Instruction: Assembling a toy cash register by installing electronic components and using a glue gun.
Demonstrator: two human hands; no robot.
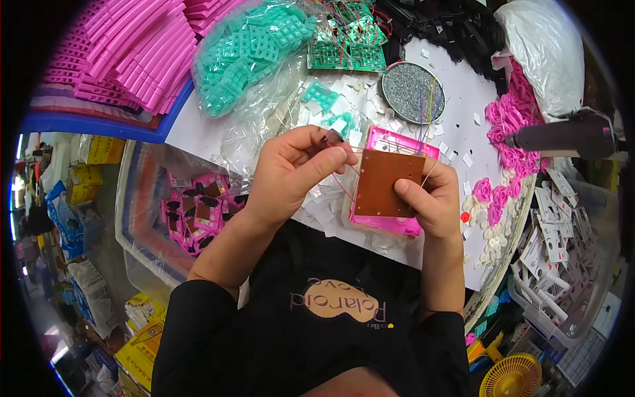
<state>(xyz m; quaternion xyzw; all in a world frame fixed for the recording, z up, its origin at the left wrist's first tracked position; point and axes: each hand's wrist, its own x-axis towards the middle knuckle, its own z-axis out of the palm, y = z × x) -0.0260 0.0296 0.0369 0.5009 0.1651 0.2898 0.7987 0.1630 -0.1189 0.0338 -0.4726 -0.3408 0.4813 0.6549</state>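
Circuit board (389, 188) in right hand (433, 202); dark part (333, 137) off its far-left corner in left hand (297, 165)

Position: the brown circuit board lies over the pink housing (413, 228), covering much of it; whether the two touch cannot be told. The circuit board is close to square, so no long axis is marked; its sides run roughly away from the body. The pink housing's longer axis runs the same way, and its near and far ends show past the circuit board.

Hands: the right hand is nearer, thumb pressed on the upper face by the right edge, fingers underneath. The left hand pinches the small dark part between thumb and forefinger, apart from the circuit board and to its left; the part's kind cannot be made out.

Link: a red wire (343, 188) bows through the gap between the left hand and the circuit board's left edge. Its upper end is hidden.

Surroundings: white pieces lie scattered on the table (466, 99) beyond.
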